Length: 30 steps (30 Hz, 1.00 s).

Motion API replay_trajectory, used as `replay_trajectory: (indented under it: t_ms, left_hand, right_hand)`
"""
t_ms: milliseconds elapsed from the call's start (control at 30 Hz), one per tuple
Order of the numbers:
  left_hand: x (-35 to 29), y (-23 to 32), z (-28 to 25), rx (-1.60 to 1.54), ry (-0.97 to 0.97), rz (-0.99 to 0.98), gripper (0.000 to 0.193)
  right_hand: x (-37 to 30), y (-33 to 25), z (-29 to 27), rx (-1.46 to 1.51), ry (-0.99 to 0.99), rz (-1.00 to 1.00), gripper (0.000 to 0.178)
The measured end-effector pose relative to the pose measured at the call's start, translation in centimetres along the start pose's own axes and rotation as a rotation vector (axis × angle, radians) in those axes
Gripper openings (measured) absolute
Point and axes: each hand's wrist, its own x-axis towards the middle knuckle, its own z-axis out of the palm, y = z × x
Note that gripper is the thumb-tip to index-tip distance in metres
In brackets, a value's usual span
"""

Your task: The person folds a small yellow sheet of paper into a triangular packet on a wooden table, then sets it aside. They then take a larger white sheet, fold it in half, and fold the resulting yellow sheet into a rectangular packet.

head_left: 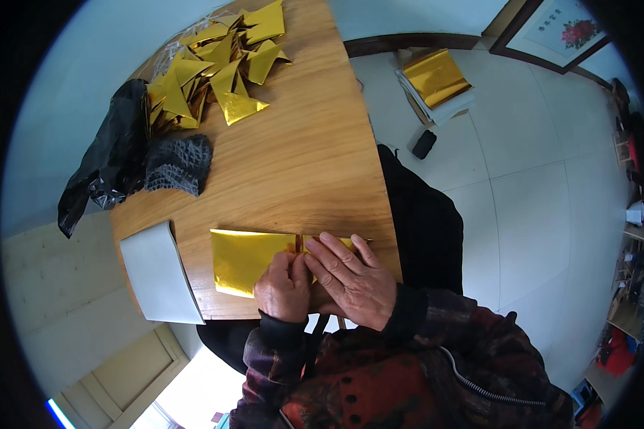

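Observation:
A sheet of gold foil paper point(247, 259) lies near the table's front edge. A dark gap or crease divides it from a narrower gold part on its right, much of which my right hand hides. My left hand point(285, 287) is closed, thumb and fingers pinching the paper beside that line. Flat on the right-hand part rests my right hand point(354, 280), its fingers stretched out and the tips close to my left fingers. Whether the two gold parts are one folded sheet or separate sheets I cannot tell.
Folded gold foil pieces point(215, 68) are heaped at the table's far left, by a black plastic bag point(114, 146) and a dark netted cloth point(179, 164). A white folded sheet point(161, 275) lies left. On the floor are a gold-topped paper stack point(438, 77) and a small black object point(424, 144).

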Motion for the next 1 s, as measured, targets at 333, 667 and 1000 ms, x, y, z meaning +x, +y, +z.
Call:
replay_trajectory:
  t_ms: [333,667,1000]
  left_hand:
    - [-0.03,0.12,-0.09,-0.014,-0.019,-0.05,0.014]
    - [-0.03,0.03,0.02,0.001,0.006,-0.025,0.015]
    - [-0.06,0.01,0.03,-0.007,0.004,-0.037,0.017]
  right_hand:
    - [-0.07,0.11,0.42,0.023,0.008,0.004,0.077]
    - [-0.14,0.02,-0.08,-0.097,-0.072,0.004,0.082]
    - [-0.03,0.04,-0.16,-0.056,-0.097,0.014,0.09]
